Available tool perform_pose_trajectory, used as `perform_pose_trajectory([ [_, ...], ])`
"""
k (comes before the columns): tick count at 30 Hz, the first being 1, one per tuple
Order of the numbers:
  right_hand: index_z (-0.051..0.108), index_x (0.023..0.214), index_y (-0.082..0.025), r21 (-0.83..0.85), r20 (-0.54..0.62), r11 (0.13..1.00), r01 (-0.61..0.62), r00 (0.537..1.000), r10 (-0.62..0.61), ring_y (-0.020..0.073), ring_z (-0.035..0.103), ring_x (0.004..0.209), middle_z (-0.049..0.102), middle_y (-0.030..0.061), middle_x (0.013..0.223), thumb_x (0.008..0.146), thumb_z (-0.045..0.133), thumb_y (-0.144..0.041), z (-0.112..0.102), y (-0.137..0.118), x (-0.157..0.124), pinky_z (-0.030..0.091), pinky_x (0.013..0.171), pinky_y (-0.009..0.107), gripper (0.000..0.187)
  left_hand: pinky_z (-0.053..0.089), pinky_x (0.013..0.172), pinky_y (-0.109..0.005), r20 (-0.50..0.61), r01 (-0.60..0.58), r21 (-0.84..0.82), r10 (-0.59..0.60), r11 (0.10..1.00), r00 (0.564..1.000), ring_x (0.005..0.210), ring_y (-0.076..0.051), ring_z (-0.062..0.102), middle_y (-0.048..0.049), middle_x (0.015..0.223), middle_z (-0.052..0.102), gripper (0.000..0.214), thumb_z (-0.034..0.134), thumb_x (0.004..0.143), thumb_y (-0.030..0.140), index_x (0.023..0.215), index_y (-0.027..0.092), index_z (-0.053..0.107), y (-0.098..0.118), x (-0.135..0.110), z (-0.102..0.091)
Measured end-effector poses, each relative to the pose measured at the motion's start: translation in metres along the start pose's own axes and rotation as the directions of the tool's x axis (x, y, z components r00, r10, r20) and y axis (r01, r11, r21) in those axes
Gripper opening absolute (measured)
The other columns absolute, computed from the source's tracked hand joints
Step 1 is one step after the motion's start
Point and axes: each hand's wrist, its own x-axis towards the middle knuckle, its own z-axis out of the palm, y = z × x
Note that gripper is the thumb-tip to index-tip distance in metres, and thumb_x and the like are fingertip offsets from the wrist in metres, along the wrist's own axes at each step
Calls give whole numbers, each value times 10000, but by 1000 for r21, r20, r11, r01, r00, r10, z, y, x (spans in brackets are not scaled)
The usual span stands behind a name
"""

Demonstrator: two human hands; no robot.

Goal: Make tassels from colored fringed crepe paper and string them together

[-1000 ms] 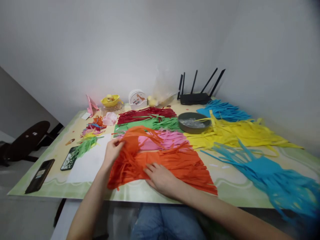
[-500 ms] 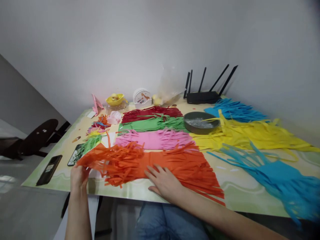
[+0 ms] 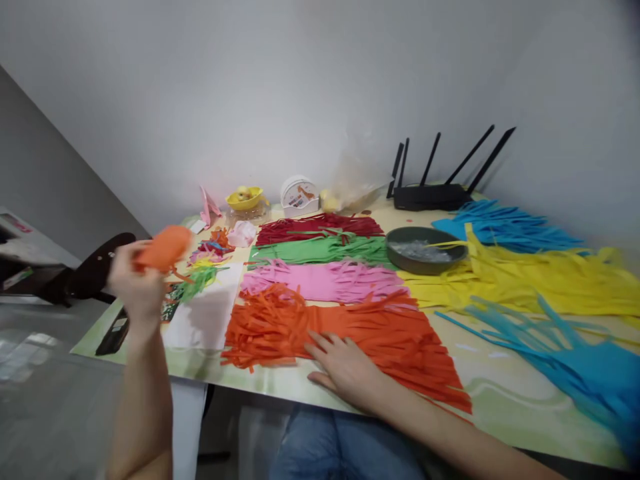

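Note:
My left hand [image 3: 137, 283] is raised above the table's left end, its fingers closed on an orange piece of felt-like material [image 3: 167, 248]; both are smeared by motion. Flat on the middle of an orange fringed sheet [image 3: 395, 333] lies my right hand [image 3: 347, 370], with its fingers stretched out. The sheet has cut strips at both ends, bunched on the left and spread on the right. Behind it lie a pink fringed sheet [image 3: 320, 281], a green one [image 3: 305, 251] and a dark red one [image 3: 320, 228].
A dark round bowl [image 3: 425, 267] with clear bits sits right of the stack. Yellow fringe [image 3: 540, 277] and blue fringe [image 3: 575, 357] cover the right side. A black router [image 3: 433, 197] stands by the wall. White paper [image 3: 205, 310] and coloured scraps [image 3: 205, 250] lie left.
My left hand has lifted the orange piece up off the orange fringe and to the left, baring the white paper. My right hand stays flat on the sheet. The view has shifted slightly.

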Motion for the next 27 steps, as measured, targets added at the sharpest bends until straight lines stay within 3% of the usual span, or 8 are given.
perform_pose_trajectory([
  [1, 638, 1160, -155, 27, -92, 999, 19, 996, -17, 325, 602, 1066, 604, 156, 1267, 860, 620, -357, -14, 3, -2, 528, 839, 477, 363, 435, 736, -304, 268, -163, 134, 122, 978, 956, 812, -195, 587, -39, 841, 635, 158, 523, 686, 105, 821, 178, 561, 21, -10, 7],
  [3, 642, 1110, -136, 88, -369, 993, 73, 929, -35, 271, 628, 1005, 664, 145, 1155, 902, 551, -284, -49, 8, -6, 525, 859, 426, 271, 404, 656, -285, 654, -386, 186, 180, 903, 735, 731, -196, 591, -50, 764, 635, 112, 484, 755, 122, 799, 183, 567, 62, -33, 24],
  [6, 579, 1188, -165, 175, -660, 972, 154, 751, 0, 230, 610, 1037, 677, 111, 1099, 921, 494, -237, -102, 10, -10, 488, 928, 391, 289, 352, 585, -266, 838, -471, -18, 270, 882, 474, 675, -187, 578, -45, 727, 624, 139, 467, 762, 99, 816, 192, 554, 106, -59, 48],
  [8, 503, 1289, -181, 228, -638, 960, 163, 769, 21, 255, 547, 1148, 622, 120, 1211, 894, 536, -289, -120, 11, -4, 448, 987, 428, 411, 330, 562, -261, 850, -402, -158, 332, 902, 410, 635, -179, 556, -36, 704, 610, 168, 474, 731, 62, 809, 194, 542, 121, -64, 57],
  [14, 598, 1125, -148, 277, -325, 960, -23, 938, 117, 263, 559, 1060, 639, 137, 1103, 798, 542, -143, -115, 34, 29, 459, 892, 402, 332, 333, 565, -248, 841, -122, -364, 382, 923, 383, 598, -149, 504, 1, 670, 583, 148, 504, 682, 54, 745, 185, 534, 128, -60, 68],
  [19, 625, 869, -168, 473, -309, 879, -57, 924, 226, 164, 581, 721, 655, 25, 789, 770, 490, -121, -134, 56, 30, 412, 657, 248, 174, 406, 670, -250, 808, 148, -520, 428, 841, 405, 743, -161, 558, -17, 804, 631, 56, 541, 762, 165, 804, 164, 577, 115, -58, 85],
  [23, 618, 838, -169, 575, -331, 818, -18, 909, 252, 149, 576, 702, 652, 2, 773, 777, 483, -172, -149, 70, 27, 404, 640, 229, 148, 417, 610, -228, 834, 421, -531, 366, 736, 413, 643, -136, 552, 1, 690, 616, 131, 564, 809, 275, 754, 156, 571, 105, -57, 99],
  [27, 621, 878, -164, 593, -369, 805, 41, 901, 227, 160, 594, 763, 657, 14, 824, 786, 490, -181, -149, 81, 27, 438, 689, 240, 161, 367, 512, -202, 846, 487, -515, 329, 705, 418, 543, -102, 477, 28, 595, 536, 165, 585, 803, 292, 721, 149, 587, 102, -56, 102],
])
